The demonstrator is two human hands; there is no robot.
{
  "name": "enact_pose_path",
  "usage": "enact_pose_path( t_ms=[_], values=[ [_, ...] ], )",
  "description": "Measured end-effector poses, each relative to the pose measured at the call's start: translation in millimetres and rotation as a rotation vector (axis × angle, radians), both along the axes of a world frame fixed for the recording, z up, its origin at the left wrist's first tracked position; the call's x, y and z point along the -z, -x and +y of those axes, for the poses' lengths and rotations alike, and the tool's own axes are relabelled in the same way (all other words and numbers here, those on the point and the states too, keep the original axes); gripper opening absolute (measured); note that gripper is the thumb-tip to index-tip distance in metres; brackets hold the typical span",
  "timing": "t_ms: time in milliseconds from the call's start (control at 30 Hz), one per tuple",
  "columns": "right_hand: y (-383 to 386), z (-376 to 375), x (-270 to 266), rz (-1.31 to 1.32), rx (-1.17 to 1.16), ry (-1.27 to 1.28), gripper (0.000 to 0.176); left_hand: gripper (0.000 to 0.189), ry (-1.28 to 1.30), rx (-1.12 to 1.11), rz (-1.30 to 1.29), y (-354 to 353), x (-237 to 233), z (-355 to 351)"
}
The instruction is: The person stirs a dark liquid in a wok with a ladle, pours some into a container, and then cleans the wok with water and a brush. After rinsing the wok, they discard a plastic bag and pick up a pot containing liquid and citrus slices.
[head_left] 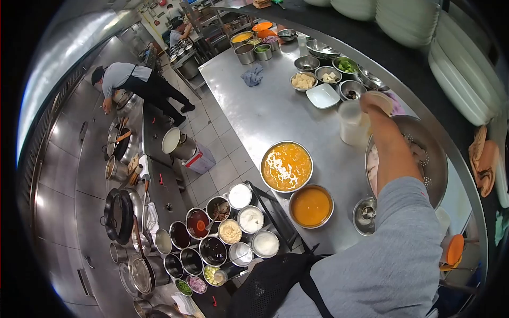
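Observation:
My right hand [376, 100], blurred by motion, is closed at the upper rim of a translucent plastic container [352, 123]. My right arm reaches across a large steel bowl [436, 175] in which pale pieces lie, partly hidden by the arm. Just beyond the hand are a small steel bowl with dark pieces [351, 90] and a white square dish [323, 96]. Nearer to me stand a steel bowl of orange liquid with white streaks [287, 166] and one of plain orange liquid [312, 206]. My left hand is out of view.
Several pots of sauces and powders [213, 250] crowd the lower left. A grey-blue cloth [252, 76] lies on the steel table [228, 79]. A co-worker [139, 79] bends over the stove line. Stacked white plates [461, 79] occupy the shelf at upper right.

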State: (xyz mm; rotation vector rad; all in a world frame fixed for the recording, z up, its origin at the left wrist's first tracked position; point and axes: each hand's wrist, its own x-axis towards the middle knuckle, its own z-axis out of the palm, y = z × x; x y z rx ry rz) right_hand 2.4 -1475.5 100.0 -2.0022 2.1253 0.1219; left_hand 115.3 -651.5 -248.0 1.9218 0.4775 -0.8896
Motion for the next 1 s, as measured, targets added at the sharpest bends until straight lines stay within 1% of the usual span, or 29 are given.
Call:
enact_pose_path(
  t_ms=[67, 100, 133, 167, 200, 233, 300, 333, 400, 467, 533, 567, 633, 733, 767, 800, 833, 900, 933, 1000],
  values=[
    [-11, -51, 69, -0.319, -0.083, 0.278, 0.039, 0.039, 0.001, 0.012, -0.002, 1, -2, 4],
    [-18, -78, 82, -0.288, -0.314, 0.237, 0.035, 0.039, 0.003, 0.017, -0.006, 2, -2, 7],
    [-24, -76, 67, -0.252, -0.544, 0.198, 0.032, 0.039, 0.009, 0.024, -0.006, 3, 0, 9],
    [-23, -69, 55, -0.277, -0.620, 0.223, 0.030, 0.040, 0.013, 0.033, -0.006, 3, 0, 14],
    [-26, -34, 16, -0.300, -0.692, 0.247, 0.029, 0.040, 0.018, 0.040, -0.008, 4, 1, 19],
    [-25, -5, -12, -0.300, -0.683, 0.252, 0.029, 0.040, 0.021, 0.054, -0.008, 4, 2, 25],
    [-14, 55, -54, -0.607, -0.824, 0.363, 0.023, 0.040, 0.027, 0.078, -0.010, 8, 6, 41],
    [-2, 84, -70, -0.598, -0.819, 0.366, 0.023, 0.040, 0.032, 0.088, -0.012, 8, 10, 50],
    [28, 148, -99, -0.656, -1.112, 0.534, 0.025, 0.040, 0.044, 0.118, -0.011, 11, 18, 70],
    [69, 231, -130, -0.764, -1.266, 0.509, 0.025, 0.040, 0.055, 0.152, -0.012, 14, 33, 97],
    [112, 302, -142, -0.694, -1.296, 0.429, 0.029, 0.041, 0.065, 0.192, -0.015, 14, 52, 132],
    [131, 331, -137, -0.676, -1.282, 0.415, 0.029, 0.041, 0.069, 0.216, -0.021, 14, 63, 153],
    [173, 388, -126, -0.696, -1.304, 0.236, 0.032, 0.041, 0.097, 0.276, -0.056, 8, 86, 195],
    [229, 471, -87, -0.597, -1.247, 0.149, 0.034, 0.041, 0.190, 0.327, -0.141, -3, 97, 243],
    [244, 497, -73, -0.507, -1.254, 0.152, 0.031, 0.040, 0.180, 0.272, -0.072, 3, 109, 256],
    [256, 520, -57, -0.497, -1.245, 0.144, 0.031, 0.038, 0.169, 0.213, -0.005, 10, 117, 266],
    [267, 540, -43, -0.428, -1.235, 0.158, 0.029, 0.037, 0.156, 0.152, 0.059, 21, 106, 266],
    [286, 564, -17, -0.302, -1.266, 0.184, 0.022, 0.036, 0.130, 0.180, 0.070, 48, 98, 296],
    [295, 564, -3, -0.295, -1.282, 0.188, 0.022, 0.034, 0.117, 0.205, 0.062, 59, 96, 302],
    [310, 560, 32, -0.176, -1.269, 0.188, 0.018, 0.033, 0.099, 0.208, 0.065, 85, 94, 331]
  ],
)
